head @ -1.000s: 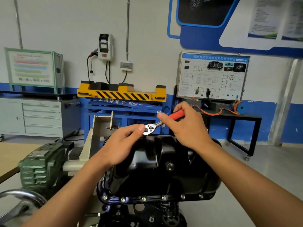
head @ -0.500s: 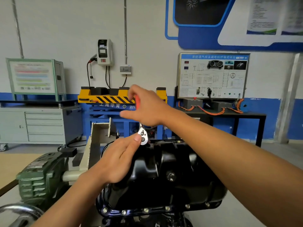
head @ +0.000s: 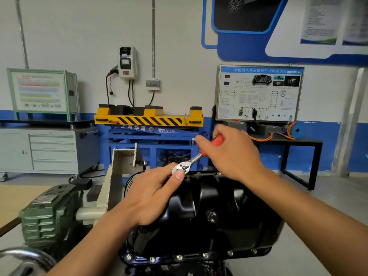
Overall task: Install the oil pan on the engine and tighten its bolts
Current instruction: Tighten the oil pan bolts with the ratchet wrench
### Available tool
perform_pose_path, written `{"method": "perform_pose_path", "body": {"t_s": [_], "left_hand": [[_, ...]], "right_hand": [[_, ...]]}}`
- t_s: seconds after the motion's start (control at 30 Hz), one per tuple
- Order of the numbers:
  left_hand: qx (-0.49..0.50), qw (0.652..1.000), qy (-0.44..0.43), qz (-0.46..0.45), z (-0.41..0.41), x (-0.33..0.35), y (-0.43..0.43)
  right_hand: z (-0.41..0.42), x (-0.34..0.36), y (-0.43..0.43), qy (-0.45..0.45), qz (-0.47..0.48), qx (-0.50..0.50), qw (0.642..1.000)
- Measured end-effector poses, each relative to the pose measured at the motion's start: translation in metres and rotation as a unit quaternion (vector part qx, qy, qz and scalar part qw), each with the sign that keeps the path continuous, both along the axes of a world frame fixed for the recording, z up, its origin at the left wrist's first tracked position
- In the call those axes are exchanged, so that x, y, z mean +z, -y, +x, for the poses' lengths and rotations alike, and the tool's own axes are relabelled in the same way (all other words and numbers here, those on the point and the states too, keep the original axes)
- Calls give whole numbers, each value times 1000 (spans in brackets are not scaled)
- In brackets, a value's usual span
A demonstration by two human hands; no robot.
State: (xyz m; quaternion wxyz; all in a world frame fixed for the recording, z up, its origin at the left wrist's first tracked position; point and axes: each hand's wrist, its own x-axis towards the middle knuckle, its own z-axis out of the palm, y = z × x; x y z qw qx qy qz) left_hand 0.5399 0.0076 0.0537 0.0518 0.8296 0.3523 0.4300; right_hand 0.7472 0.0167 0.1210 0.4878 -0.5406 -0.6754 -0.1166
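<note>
"上海华育" on blue lift

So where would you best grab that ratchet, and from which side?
By the red handle, from the right: it slants up clear of the oil pan, where the right hand grips it. The steel head sits at the pan's far edge under the thumb of the left hand.

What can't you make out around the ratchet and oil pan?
Head view:
- Whatever the ratchet head sits on: hidden by the left hand.
- Red handle: mostly covered by the right hand.
- Oil pan left edge: behind the left forearm.
- Engine: cut off by bottom edge.
</note>
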Motion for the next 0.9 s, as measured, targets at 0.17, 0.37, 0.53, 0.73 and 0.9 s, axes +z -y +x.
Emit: {"method": "perform_pose_path", "body": {"t_s": [0.17,0.37,0.53,0.73,0.9], "left_hand": [[39,998,7,42,1,-6,-4],[29,999,-14,37,4,-2,-2],[17,1000,-25,-3,4,3,3],[46,998,-51,-8,4,3,1],[49,998,28,-8,5,-3,2]], "right_hand": [[13,-24,25,40,-47,-48,997],[-17,32,-7,21,-41,-3,999],[-75,60,-27,-28,-35,195,980],[-120,58,-24,47,-102,321,940],[-58,47,-18,-52,-52,270,960]]}}
